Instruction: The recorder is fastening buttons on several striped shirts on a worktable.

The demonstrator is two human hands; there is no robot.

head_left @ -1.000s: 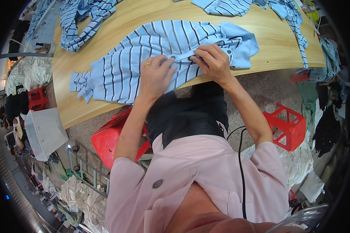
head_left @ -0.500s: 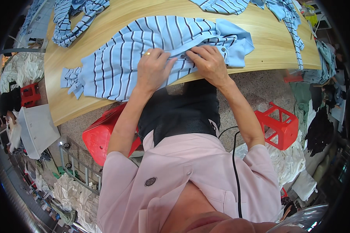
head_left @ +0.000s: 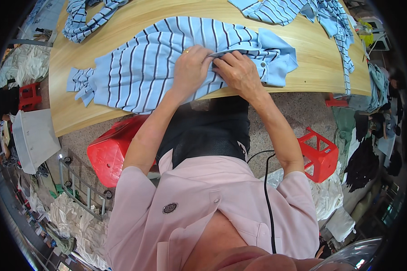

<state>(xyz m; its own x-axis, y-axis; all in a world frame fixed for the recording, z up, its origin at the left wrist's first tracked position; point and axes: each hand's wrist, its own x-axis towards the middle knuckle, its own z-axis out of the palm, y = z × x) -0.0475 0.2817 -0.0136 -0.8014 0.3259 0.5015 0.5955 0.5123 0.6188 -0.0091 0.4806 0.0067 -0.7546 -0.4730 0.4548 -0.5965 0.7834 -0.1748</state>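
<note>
A light-blue polo shirt [head_left: 140, 67] with dark and white stripes lies on the wooden table [head_left: 316, 67], its collar [head_left: 280, 49] to the right and ribbed hem to the left. My left hand [head_left: 192, 67] is closed on the edge of the button placket, thumb and fingers pinched together. Close beside it, my right hand [head_left: 238, 72] grips the same placket with curled fingers. One dark button [head_left: 262, 64] shows to the right of my right hand. Whatever lies right under the fingertips is hidden.
More striped shirts lie at the far left [head_left: 88, 20] and far right [head_left: 276, 11] of the table. Red stools [head_left: 106, 153] stand below its front edge, with a white bin [head_left: 34, 140] and a metal trolley [head_left: 79, 185] at the left. White cloth heaps [head_left: 328, 194] lie on the floor.
My hands have come closer together, the left moving right and up along the placket. The button that showed between them is now covered. The placket edge is lifted slightly between the fingers.
</note>
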